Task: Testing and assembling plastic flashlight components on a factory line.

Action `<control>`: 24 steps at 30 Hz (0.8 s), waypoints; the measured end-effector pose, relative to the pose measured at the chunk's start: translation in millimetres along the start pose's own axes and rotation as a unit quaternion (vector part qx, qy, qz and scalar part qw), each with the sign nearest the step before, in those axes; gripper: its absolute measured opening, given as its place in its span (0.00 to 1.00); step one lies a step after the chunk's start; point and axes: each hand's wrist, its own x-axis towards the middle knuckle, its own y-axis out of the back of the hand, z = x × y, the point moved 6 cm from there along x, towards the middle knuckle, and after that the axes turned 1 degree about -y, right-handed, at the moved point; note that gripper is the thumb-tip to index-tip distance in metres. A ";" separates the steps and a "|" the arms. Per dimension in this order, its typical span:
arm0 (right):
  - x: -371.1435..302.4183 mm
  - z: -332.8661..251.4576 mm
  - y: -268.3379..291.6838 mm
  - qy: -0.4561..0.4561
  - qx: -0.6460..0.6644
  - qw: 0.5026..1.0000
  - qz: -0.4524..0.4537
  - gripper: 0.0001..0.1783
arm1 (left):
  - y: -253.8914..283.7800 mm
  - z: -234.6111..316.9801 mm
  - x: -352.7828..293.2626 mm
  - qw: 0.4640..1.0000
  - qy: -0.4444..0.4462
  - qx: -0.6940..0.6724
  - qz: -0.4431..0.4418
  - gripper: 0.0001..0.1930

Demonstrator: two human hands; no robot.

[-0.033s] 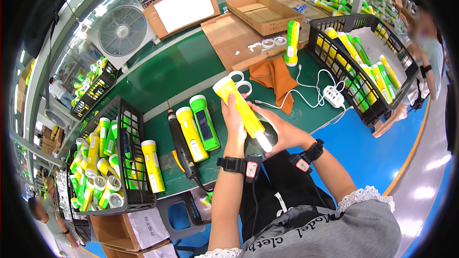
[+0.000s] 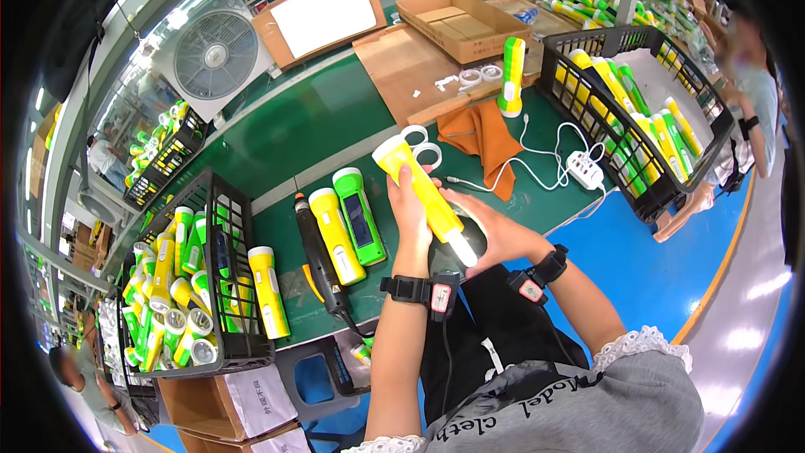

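My left hand (image 2: 410,214) is closed around the middle of a yellow flashlight (image 2: 432,201), its wide head pointing up and away from me. A narrow white end piece (image 2: 461,247) sticks out of its near end. Curved round that end, my right hand (image 2: 503,235) has its thumb and fingers apart; its fingertips are close to the white piece, and whether they touch it I cannot tell. On the green bench left of my hands lie a yellow flashlight (image 2: 337,235), a green flashlight (image 2: 359,216) with a dark panel, and a black electric screwdriver (image 2: 316,243).
A black crate (image 2: 243,352) of flashlights stands left, with a single yellow flashlight (image 2: 268,292) beside it. Another crate (image 2: 549,75) sits right. Farther back are white rings (image 2: 428,153), an orange cloth (image 2: 482,138), a white power strip (image 2: 584,169) and an upright flashlight (image 2: 511,75).
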 end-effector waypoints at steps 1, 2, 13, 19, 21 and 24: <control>-0.3 -1.2 0.2 0.000 -0.002 1.000 0.001 0.59 | -1.0 -0.2 0.2 1.000 0.000 -0.001 -0.002 0.16; -0.3 -2.7 2.4 -0.002 0.002 1.000 0.027 0.59 | -2.8 -1.2 0.4 1.000 0.009 0.002 -0.009 0.16; 49.4 32.1 29.5 -0.095 0.082 0.966 0.227 0.22 | 1.6 -13.7 7.0 0.997 0.019 0.062 -0.030 0.15; 45.9 54.9 38.7 -0.052 -0.196 0.953 0.224 0.07 | -0.9 -18.1 5.5 0.994 0.078 0.077 -0.017 0.16; 50.4 60.0 38.6 -0.086 -0.199 0.959 0.181 0.06 | -0.8 -17.3 6.6 0.994 0.079 0.078 -0.018 0.16; 51.6 54.2 42.1 -0.105 0.060 0.968 0.220 0.06 | -1.3 -17.6 8.4 0.993 0.079 0.081 -0.020 0.16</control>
